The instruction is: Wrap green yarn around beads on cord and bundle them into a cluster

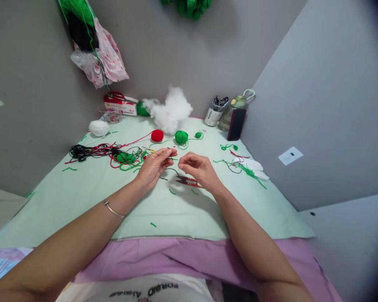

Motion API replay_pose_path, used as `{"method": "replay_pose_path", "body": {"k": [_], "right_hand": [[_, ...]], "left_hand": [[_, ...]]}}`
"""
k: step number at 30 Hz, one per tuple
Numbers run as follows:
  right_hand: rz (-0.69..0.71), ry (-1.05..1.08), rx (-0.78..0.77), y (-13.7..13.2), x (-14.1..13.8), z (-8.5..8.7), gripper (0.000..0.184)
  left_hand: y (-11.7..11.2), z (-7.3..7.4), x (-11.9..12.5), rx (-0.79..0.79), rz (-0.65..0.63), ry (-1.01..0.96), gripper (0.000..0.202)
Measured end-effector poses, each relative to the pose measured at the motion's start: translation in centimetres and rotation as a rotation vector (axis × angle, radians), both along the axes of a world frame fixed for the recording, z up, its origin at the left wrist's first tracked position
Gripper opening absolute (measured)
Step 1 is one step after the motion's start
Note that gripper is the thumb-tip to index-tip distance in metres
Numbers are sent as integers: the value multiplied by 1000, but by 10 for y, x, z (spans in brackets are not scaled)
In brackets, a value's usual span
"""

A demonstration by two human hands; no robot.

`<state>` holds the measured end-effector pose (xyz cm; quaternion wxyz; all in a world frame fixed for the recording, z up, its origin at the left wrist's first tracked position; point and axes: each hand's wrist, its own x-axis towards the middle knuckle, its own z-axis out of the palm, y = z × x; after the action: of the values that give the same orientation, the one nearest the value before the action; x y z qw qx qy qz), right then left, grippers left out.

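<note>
My left hand (155,167) is closed in a pinch above the mat, with a small dark bit showing at its fingertips; I cannot make out what it is. Close by on the right, my right hand (198,167) pinches thumb against fingers, and something thin and tiny shows below the tips. A strand of black yarn (172,169) curves between the hands. Under my right hand lie thread snips (189,181) with orange-red handles, apparently on the mat. Behind the hands sit a red ball (157,135) and a green yarn ball (181,137).
Tangled black yarn (82,152) lies left on the pale green mat (91,209). White stuffing (173,111) is piled at the back. Back right stand a pen cup (212,116), a bottle (228,117) and a phone (236,124). Yarn scraps (248,171) lie right.
</note>
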<state>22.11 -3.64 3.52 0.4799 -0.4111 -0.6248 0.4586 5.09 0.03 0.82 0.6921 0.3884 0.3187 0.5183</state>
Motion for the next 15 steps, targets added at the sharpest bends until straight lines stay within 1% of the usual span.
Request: {"method": "replay_pose_path", "body": {"k": [2, 4, 6, 8, 11, 13, 15], "right_hand": [[-47, 74, -43, 3, 3, 0, 15], [-70, 172, -80, 6, 5, -2, 16], [-86, 238, -98, 8, 4, -4, 19], [-117, 255, -90, 9, 2, -6, 20], [-191, 184, -20, 6, -3, -7, 18], [-220, 98, 22, 4, -5, -7, 18], [-218, 33, 45, 3, -5, -6, 19]], "left_hand": [[-1, -1, 0, 72, 7, 88, 23], [-6, -2, 2, 188, 8, 233, 23], [-12, -3, 5, 304, 0, 369, 28], [-17, -4, 7, 389, -14, 452, 35], [-21, -5, 8, 436, -18, 493, 38], [-20, -4, 8, 428, -12, 471, 36], [-17, -2, 6, 401, -28, 421, 30]]}}
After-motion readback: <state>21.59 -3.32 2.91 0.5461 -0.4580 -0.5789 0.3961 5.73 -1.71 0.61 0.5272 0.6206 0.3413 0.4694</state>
